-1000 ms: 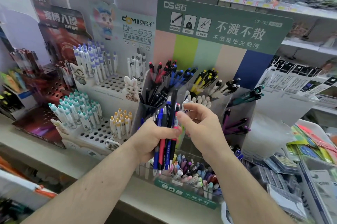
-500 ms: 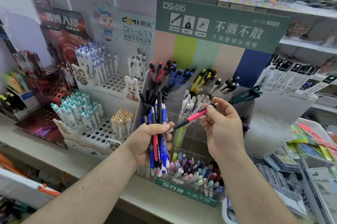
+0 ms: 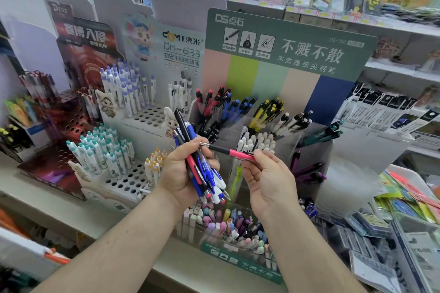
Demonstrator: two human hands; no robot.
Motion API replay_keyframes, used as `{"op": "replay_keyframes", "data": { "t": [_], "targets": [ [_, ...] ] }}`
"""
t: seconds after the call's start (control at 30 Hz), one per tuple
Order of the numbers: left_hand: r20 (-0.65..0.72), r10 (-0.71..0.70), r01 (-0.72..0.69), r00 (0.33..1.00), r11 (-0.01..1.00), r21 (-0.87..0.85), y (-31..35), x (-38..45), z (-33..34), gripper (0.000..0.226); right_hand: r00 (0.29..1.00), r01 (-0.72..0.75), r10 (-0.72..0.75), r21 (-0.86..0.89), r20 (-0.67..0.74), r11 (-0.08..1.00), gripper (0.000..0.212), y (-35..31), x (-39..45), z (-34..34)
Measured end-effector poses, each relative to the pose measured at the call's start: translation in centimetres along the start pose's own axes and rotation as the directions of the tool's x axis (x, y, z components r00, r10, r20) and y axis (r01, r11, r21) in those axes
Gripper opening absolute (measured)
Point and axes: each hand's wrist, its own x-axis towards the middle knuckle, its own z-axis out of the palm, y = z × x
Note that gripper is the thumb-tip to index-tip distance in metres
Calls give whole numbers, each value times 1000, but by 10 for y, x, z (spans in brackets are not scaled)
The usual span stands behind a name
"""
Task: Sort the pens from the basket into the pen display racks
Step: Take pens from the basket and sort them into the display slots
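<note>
My left hand [image 3: 188, 173] grips a bundle of pens [image 3: 202, 173], fingers curled round it; blue, black and one red barrel, fanned, tips down and right. My right hand [image 3: 266, 176] pinches the pink pen [image 3: 234, 152] at its pink end, thumb and forefinger. That pen lies near level, dark grip and metal tip pointing left, tip just at my left thumb and the bundle. Both hands are in front of the clear tiered pen rack [image 3: 281, 140] with the green header card, which stands on the shelf at its front edge. Rack compartments hold red, blue, yellow-black, white and teal pens. White perforated rack [image 3: 128, 180] to the left on the same shelf, teal- and purple-capped pens standing in its holes. No basket in view that I can tell.
</note>
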Motion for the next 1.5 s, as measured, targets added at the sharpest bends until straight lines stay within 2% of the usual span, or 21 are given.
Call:
{"op": "replay_keyframes", "data": {
  "t": [0.1,0.2,0.3,0.4,0.5,0.57,0.73,0.8,0.9,1.0,1.1,1.17,1.23,1.3,1.4,1.43,1.5],
  "targets": [
    [-5,37,-37,999,999,-12,9,5,5,34,1000,4,-4,52,7,999,23,-2,3,13],
    [-68,59,-59,996,998,-3,18,9,9,7,999,34,-37,97,28,995,22,-10,6,26],
    [-120,59,-56,991,998,29,29,14,11,14,962,267,-268,23,44,963,22,-28,8,46],
    [-152,19,-3,988,994,106,38,18,5,13,806,592,-588,-105,69,799,22,-50,17,65],
    [-161,-9,34,987,988,152,44,23,-2,10,601,789,-786,-267,144,554,21,-63,33,81],
    [-165,-9,36,986,986,160,47,26,-5,10,498,844,-840,-342,216,413,21,-65,44,94],
    [-173,-6,42,985,978,205,54,32,-9,13,359,861,-833,-495,421,121,22,-59,74,122],
    [-168,-1,38,986,975,218,56,34,-11,13,385,835,-757,-549,528,41,22,-56,83,130],
    [-165,-2,42,986,970,241,57,34,-14,13,561,724,-523,-687,641,-66,24,-54,93,140],
    [-156,-1,40,988,967,252,55,34,-15,13,704,639,-327,-763,631,-97,22,-53,95,146],
    [-162,-11,55,987,962,267,54,31,-16,15,778,564,-232,-812,584,-155,21,-49,97,152],
    [-172,-27,78,985,951,300,53,30,-17,17,797,525,-232,-829,558,-193,17,-49,101,156],
    [-178,-39,98,983,936,338,53,27,-17,18,809,514,-195,-828,555,-226,31,-49,107,158],
    [-165,-43,102,985,925,367,52,25,-19,16,814,504,-177,-824,554,-258,37,-51,107,158],
    [-119,-51,98,992,897,431,48,22,-20,9,775,511,-268,-817,573,-267,27,-54,90,152],
    [-106,-58,101,993,883,459,46,20,-19,6,739,556,-309,-801,598,-220,25,-54,79,149],
    [-83,-74,106,994,848,519,41,16,-19,6,733,645,-296,-764,613,13,16,-50,56,140]
  ]
}}
